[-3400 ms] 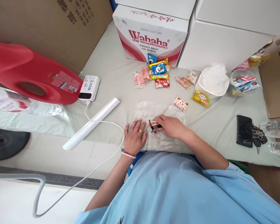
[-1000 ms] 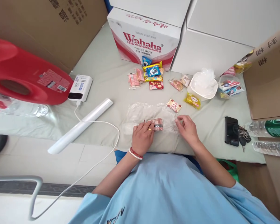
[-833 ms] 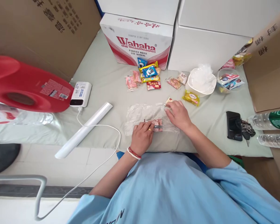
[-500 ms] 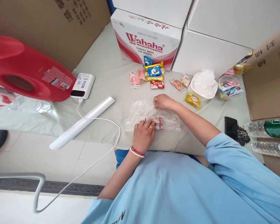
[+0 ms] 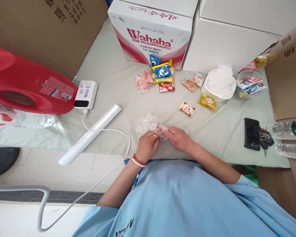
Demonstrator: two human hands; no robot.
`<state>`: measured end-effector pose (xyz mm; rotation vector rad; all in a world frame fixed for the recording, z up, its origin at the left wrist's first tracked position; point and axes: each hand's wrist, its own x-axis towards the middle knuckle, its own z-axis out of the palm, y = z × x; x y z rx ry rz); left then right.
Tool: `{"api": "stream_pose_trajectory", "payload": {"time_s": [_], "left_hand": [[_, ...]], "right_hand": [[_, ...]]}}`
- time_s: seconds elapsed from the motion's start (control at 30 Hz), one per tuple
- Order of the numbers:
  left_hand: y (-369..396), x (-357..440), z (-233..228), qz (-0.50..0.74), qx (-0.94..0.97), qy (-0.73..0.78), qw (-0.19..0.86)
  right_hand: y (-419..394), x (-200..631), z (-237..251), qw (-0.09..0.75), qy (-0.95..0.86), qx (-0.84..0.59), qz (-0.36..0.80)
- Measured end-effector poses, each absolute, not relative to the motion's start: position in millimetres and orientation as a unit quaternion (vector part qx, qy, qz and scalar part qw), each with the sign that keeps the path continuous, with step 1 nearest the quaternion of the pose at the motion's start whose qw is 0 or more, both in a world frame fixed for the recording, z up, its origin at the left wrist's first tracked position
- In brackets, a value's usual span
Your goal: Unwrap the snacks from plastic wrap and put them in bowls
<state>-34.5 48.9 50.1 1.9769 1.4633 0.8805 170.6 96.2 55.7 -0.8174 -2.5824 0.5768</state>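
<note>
Both of your hands meet at the near edge of the pale green cloth-covered table (image 5: 118, 75): left hand (image 5: 146, 149) and right hand (image 5: 179, 140) pinch the crumpled clear plastic bag (image 5: 148, 124), bunched round a small reddish wrapped snack, which looks like the wrapping step. Next calls for a firm, even grip.

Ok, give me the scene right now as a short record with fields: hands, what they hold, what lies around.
left hand: closed on the clear plastic bag, near edge of the table
right hand: pinching the same bag from the other side
bag contents: small snack packet, partly hidden
nearest loose item: single snack packet
further back: snack pile before the Wahaha box
right side: white bowl, phone
</note>
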Motion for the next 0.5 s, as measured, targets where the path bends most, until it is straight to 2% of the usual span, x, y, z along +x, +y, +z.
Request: {"api": "stream_pose_trajectory", "payload": {"time_s": [0.13,0.27,0.37,0.5], "left_hand": [[42,-52,43,0.485,0.506,0.622,0.348],[40,-61,34,0.557,0.281,0.716,0.313],[48,-62,32,0.544,0.265,0.731,0.315],[68,-64,41,0.452,0.36,0.746,0.331]], "right_hand": [[97,168,50,0.117,-0.928,-0.292,0.198],[103,170,59,0.068,-0.933,-0.274,0.225],[105,169,67,0.034,-0.929,-0.279,0.242],[103,165,75,0.014,-0.925,-0.299,0.235]]}}
